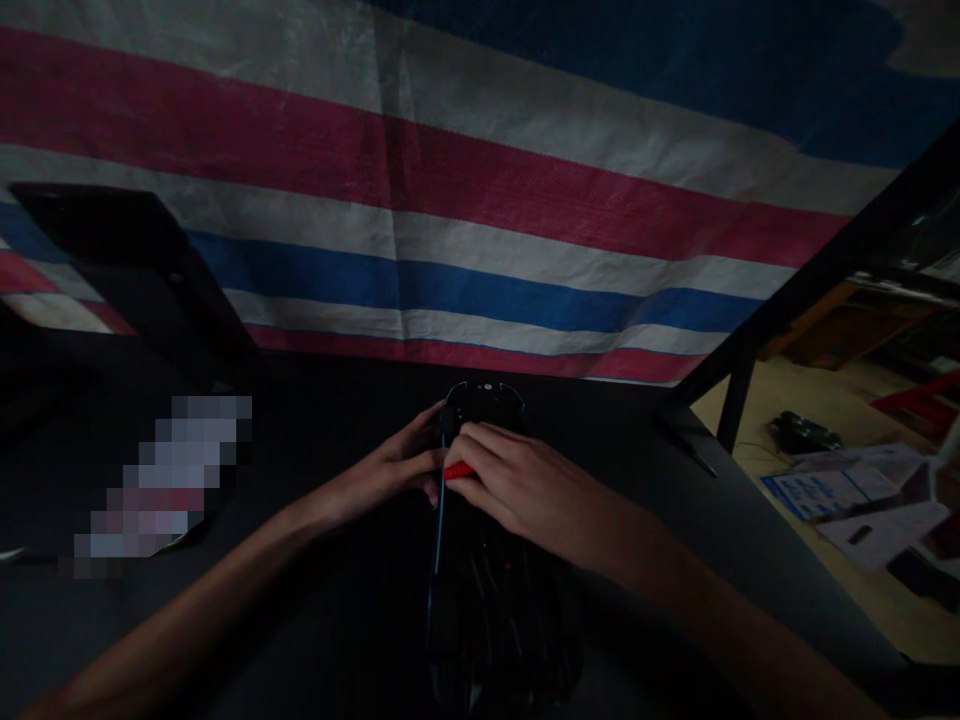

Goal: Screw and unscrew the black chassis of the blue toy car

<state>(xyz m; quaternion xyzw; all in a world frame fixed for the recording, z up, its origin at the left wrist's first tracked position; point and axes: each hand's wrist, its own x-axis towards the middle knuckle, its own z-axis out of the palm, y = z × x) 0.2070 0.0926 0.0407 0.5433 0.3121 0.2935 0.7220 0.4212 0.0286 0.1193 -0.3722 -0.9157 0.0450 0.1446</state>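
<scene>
A long black body with blue edging, apparently a toy car (495,600), lies on the dark table in front of me. Its details are hard to see in the low light. My left hand (409,455) grips its left edge, thumb and fingers at the side, some fingertips hidden. Over the middle of the car, my right hand (499,470) is closed around a red ribbed handle (458,470). Only a short piece of that handle shows between the fingers; its other end is hidden.
A blurred-out flat item (161,490) lies on the table's left side, below a black upright stand (150,270). A thin dark tool (697,455) rests near the right edge. Behind hangs a striped tarp (450,200). Papers (832,485) lie beyond the table, at right.
</scene>
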